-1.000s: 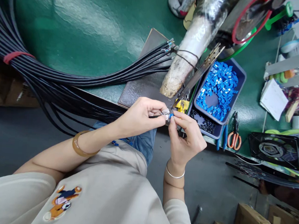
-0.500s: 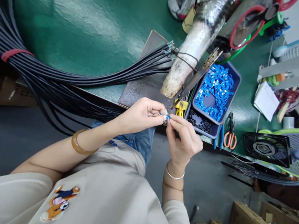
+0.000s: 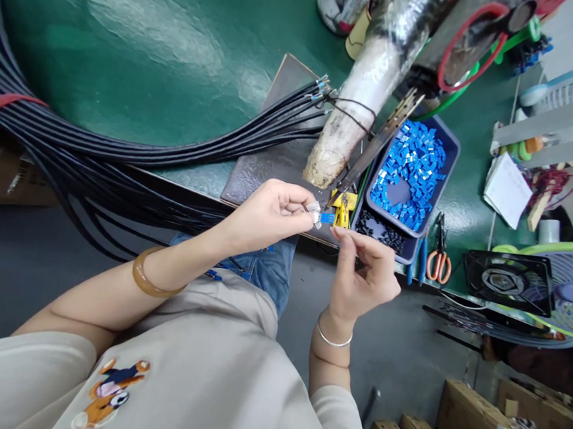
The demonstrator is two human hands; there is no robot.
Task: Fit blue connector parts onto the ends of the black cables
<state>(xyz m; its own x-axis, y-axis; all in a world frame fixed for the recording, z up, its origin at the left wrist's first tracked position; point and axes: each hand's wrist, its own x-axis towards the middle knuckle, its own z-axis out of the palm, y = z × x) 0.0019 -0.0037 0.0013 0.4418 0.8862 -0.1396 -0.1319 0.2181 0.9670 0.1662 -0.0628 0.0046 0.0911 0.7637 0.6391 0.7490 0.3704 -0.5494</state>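
With our left hand (image 3: 279,214) we pinch the connector (image 3: 326,218) at its rear between thumb and fingers; its blue front end projects past the fingertips, toward the right. Our right hand (image 3: 367,267) sits just beside the connector, apart from it, thumb and forefinger drawn close together and the other fingers curled; we cannot tell whether it grips anything. The yellow tool (image 3: 343,209) lies just beyond the gap between both hands. Beyond the right hand we see the bin (image 3: 452,165) of blue parts (image 3: 409,168); to that hand's right, the cutters (image 3: 440,266). Cables (image 3: 137,153) extend leftward beyond the left hand.
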